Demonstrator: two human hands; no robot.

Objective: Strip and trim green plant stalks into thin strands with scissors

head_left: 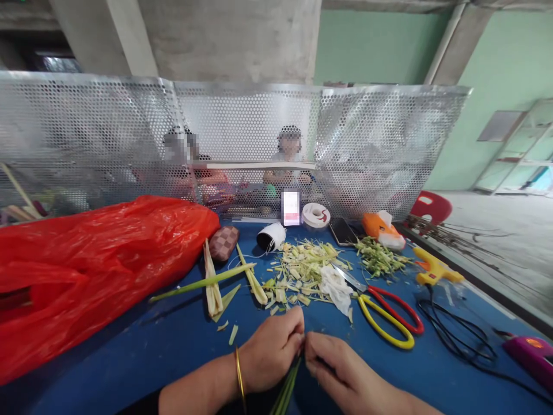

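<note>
Green leaf strips [287,389] run down toward you from between your hands, their upper end gripped in the curled fingers of your left hand [274,349]. Your right hand [332,363] is just beside it, fingers curled closed; you cannot tell whether they pinch the strips too. A gold bangle [239,374] circles your left wrist. Beyond your hands, on the blue tabletop [181,346], lie pale green stalk trimmings [298,271] and a crumpled white tissue [336,290]. To their right are scissors [386,316] with one red and one yellow handle loop; a red plastic bag [108,271] spreads at far left.
</note>
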